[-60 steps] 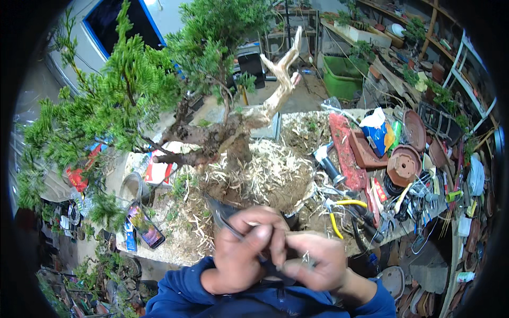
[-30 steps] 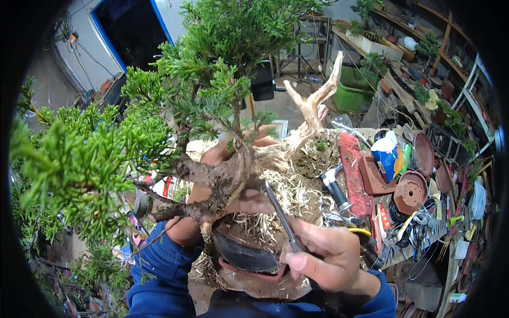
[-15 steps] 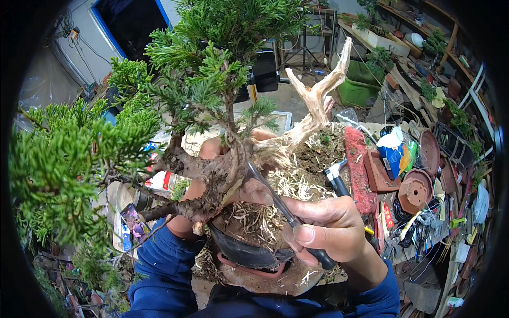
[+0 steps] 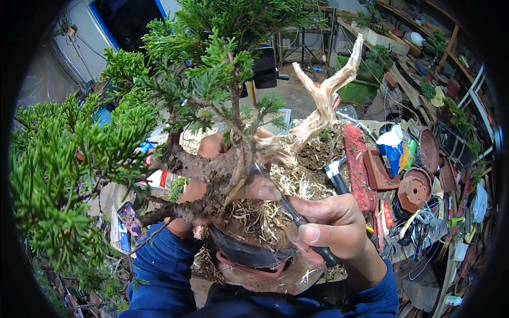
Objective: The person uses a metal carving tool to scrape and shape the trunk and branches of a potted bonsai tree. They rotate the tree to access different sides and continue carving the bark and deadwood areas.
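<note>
A juniper bonsai (image 4: 212, 164) leans over a dark pot (image 4: 249, 253), its brown trunk running into a pale, stripped, forked deadwood branch (image 4: 319, 100). My left hand (image 4: 260, 188) is wrapped round the trunk from behind; most of it is hidden, but the thumb shows on the near side, close to the metal blade. In my right hand (image 4: 331, 225) is a slim carving tool (image 4: 286, 205) with a dark handle, its shaft pinched between thumb and fingers. The blade points up and left against the trunk just below the deadwood, where its tip is hard to see.
Pale wood shavings (image 4: 297, 183) cover the soil and work surface. To the right lie a hammer (image 4: 336, 176), a red fuzzy strip (image 4: 357, 159), clay pots (image 4: 414, 190), a tissue pack (image 4: 392, 153) and cables. Foliage (image 4: 58, 169) fills the left side. A green tub (image 4: 358, 90) stands behind.
The deadwood branch and trunk have shifted slightly to the right. The tool and my right hand have moved a little, with the blade still at the trunk.
</note>
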`<action>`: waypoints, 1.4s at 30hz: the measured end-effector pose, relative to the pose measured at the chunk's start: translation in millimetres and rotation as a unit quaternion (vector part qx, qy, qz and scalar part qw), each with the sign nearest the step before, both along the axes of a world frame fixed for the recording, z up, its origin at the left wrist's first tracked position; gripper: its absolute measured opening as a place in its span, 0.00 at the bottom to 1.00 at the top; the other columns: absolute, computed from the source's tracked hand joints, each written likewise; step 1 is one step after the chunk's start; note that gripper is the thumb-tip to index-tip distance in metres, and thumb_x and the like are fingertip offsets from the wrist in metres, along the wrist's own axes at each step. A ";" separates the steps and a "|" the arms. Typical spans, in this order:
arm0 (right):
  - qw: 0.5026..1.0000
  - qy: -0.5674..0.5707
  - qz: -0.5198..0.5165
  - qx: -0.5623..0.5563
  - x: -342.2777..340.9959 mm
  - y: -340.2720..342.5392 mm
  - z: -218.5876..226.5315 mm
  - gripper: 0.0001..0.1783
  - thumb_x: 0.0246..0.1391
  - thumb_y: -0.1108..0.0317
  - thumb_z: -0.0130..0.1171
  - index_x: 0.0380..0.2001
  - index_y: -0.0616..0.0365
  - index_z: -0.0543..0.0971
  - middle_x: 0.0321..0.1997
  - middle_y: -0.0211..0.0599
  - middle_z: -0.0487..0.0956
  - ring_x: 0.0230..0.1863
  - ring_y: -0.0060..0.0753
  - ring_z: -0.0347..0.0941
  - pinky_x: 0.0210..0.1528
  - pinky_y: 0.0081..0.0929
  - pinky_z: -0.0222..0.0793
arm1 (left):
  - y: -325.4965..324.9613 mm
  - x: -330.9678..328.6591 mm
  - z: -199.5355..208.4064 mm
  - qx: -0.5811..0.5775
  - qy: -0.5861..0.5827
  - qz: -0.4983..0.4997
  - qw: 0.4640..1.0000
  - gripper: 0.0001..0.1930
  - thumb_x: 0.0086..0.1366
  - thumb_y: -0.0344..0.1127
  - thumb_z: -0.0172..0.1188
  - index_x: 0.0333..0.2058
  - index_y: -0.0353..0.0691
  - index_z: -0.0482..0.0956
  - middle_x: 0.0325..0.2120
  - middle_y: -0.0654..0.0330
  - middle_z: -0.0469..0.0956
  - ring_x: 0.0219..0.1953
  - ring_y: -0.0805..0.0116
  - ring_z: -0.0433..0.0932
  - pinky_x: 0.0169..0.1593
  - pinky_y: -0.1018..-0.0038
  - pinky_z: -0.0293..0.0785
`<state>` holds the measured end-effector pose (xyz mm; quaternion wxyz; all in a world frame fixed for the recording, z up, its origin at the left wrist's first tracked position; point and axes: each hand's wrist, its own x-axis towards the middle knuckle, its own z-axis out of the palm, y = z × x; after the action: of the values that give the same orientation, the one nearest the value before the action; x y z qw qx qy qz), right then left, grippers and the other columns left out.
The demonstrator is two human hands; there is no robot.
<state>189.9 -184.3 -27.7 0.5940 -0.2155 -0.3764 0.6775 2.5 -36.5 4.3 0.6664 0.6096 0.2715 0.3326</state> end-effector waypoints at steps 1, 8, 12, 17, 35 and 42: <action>1.000 0.006 0.007 -0.018 0.7 2.1 0.8 0.26 0.66 0.78 0.59 0.66 0.71 0.71 0.26 0.40 0.78 0.19 0.23 0.69 0.21 0.23 0.65 | -0.1 0.9 0.3 0.002 -0.002 0.008 1.000 0.60 0.33 0.54 0.88 0.62 0.32 0.66 0.57 0.53 0.76 0.59 0.62 0.76 0.64 0.64 0.70; 0.980 -0.182 -0.078 -0.007 -1.4 -0.3 15.7 0.25 0.64 0.76 0.63 0.63 0.72 0.74 0.25 0.33 0.79 0.20 0.15 0.69 0.22 0.18 0.64 | 3.4 2.6 7.4 0.048 0.083 0.030 0.995 0.47 0.31 0.57 0.86 0.49 0.35 0.80 0.42 0.64 0.82 0.44 0.72 0.79 0.53 0.75 0.72; 0.961 -0.250 -0.106 -0.053 -5.9 -8.8 30.1 0.23 0.62 0.74 0.65 0.59 0.72 0.77 0.27 0.32 0.82 0.21 0.14 0.71 0.24 0.18 0.67 | 7.0 2.5 2.1 0.071 0.072 0.044 0.994 0.48 0.30 0.61 0.85 0.48 0.35 0.80 0.40 0.65 0.82 0.41 0.73 0.78 0.50 0.76 0.73; 0.815 -0.505 -0.259 0.120 -21.4 -13.0 39.5 0.27 0.55 0.74 0.67 0.59 0.66 0.78 0.25 0.44 0.80 0.21 0.30 0.75 0.27 0.28 0.70 | 21.7 1.5 -10.7 0.134 0.068 0.021 0.988 0.51 0.32 0.61 0.86 0.51 0.34 0.78 0.39 0.64 0.82 0.40 0.74 0.80 0.48 0.76 0.76; 0.521 -0.710 -0.459 0.116 -83.4 -26.5 23.8 0.31 0.51 0.74 0.68 0.62 0.57 0.79 0.22 0.36 0.72 0.19 0.43 0.69 0.22 0.32 0.65 | 13.0 -12.8 -15.7 0.165 0.013 0.032 0.986 0.47 0.40 0.50 0.86 0.56 0.33 0.75 0.38 0.60 0.82 0.39 0.72 0.80 0.46 0.76 0.78; 0.949 -0.277 -0.111 -0.096 -66.0 -21.8 40.5 0.20 0.68 0.68 0.57 0.59 0.66 0.74 0.28 0.38 0.79 0.22 0.26 0.78 0.23 0.22 0.71 | 21.3 -18.8 -18.5 0.216 0.000 0.008 0.976 0.49 0.47 0.60 0.81 0.60 0.32 0.73 0.40 0.61 0.82 0.41 0.74 0.79 0.46 0.76 0.77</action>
<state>123.9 -206.1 12.9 0.5144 -0.4914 -0.4330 0.5536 -16.3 -15.2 -14.2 0.5158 0.7371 0.1980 0.3891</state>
